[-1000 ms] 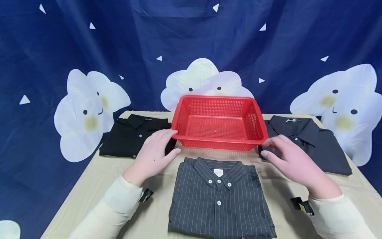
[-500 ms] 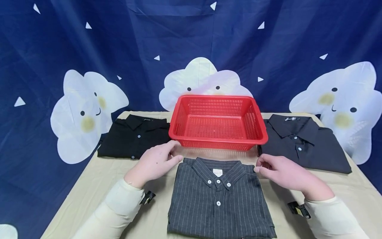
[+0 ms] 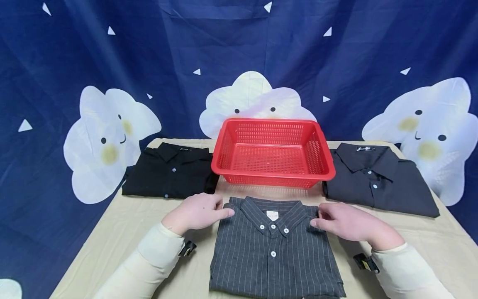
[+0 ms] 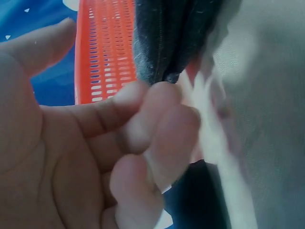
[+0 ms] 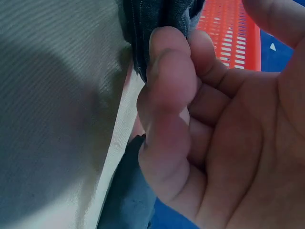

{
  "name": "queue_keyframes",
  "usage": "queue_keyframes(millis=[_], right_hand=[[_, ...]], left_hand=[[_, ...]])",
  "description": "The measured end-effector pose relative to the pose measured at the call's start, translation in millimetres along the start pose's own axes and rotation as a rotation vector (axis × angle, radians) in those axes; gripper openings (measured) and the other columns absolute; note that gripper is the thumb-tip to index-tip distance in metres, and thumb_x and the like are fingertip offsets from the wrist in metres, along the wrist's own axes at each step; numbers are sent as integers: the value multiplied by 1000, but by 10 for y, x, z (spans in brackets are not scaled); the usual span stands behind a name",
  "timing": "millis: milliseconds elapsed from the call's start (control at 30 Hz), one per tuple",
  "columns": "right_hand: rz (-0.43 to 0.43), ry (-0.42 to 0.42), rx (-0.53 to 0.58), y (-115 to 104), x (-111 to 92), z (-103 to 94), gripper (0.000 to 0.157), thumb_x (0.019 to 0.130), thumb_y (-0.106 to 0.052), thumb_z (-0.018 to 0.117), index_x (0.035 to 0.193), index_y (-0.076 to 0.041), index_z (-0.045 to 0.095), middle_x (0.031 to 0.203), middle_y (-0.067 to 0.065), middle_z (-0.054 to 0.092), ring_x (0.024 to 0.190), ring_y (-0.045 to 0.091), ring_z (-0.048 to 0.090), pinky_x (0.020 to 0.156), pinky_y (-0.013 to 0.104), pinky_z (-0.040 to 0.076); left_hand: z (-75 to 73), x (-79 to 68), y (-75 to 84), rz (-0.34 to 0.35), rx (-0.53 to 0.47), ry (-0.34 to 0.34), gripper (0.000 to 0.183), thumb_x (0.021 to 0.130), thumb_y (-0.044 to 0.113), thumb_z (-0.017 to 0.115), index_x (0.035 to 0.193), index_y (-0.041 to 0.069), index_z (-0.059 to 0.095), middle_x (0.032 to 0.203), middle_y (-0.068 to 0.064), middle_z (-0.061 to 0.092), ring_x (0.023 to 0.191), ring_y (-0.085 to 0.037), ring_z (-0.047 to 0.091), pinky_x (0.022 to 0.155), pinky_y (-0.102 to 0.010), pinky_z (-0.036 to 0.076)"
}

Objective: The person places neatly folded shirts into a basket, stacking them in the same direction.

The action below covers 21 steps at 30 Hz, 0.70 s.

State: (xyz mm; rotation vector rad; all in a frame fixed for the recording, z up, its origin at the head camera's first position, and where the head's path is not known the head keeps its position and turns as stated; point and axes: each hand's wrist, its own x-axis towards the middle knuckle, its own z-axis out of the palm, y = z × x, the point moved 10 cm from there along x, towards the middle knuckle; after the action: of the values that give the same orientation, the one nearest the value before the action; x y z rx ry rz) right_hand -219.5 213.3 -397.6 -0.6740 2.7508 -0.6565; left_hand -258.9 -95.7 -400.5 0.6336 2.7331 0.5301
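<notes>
On the table (image 3: 97, 257), in front, a folded striped shirt (image 3: 261, 265). Likely soft, light, floppy; best held at both shoulders, fingers under. Close behind, a red basket (image 3: 272, 175), blocking any slide back. Beside that, a black shirt (image 3: 171, 178) on the left, a gray shirt (image 3: 396, 191) on the right. At the shoulders, left hand (image 3: 196, 214) and right hand (image 3: 347, 222): fingers loosely bent, thumbs off the cloth, not pinching.

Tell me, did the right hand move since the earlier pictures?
Yes. The right hand has come back from the near right corner of the basket, nearer the camera, to the striped shirt.
</notes>
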Motion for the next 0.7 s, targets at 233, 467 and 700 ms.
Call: queue_keyframes(millis=[233,467,700], right_hand=[[85,-15,-44,90,6,79,40,94,-53,65,75,-20,52,61,-8,44,54,8,41,52,28,36],[167,-33,-117,187,16,118,43,91,-58,65,75,-20,54,61,-5,46,54,13,44,53,32,37],[224,-71,-160,254,25,205,45,87,-62,66,73,-21,58,61,-4,49,56,15,47,56,36,39]], left_hand=[[150,-1,-14,-51,25,-91,47,89,64,63,79,18,60,65,2,54,58,-14,53,56,-32,41],[234,20,-16,-55,68,-111,47,87,65,63,80,18,63,70,4,57,65,-13,56,64,-33,47],[316,38,-22,-61,122,-130,46,87,64,63,83,19,65,75,7,59,72,-13,58,71,-35,50]])
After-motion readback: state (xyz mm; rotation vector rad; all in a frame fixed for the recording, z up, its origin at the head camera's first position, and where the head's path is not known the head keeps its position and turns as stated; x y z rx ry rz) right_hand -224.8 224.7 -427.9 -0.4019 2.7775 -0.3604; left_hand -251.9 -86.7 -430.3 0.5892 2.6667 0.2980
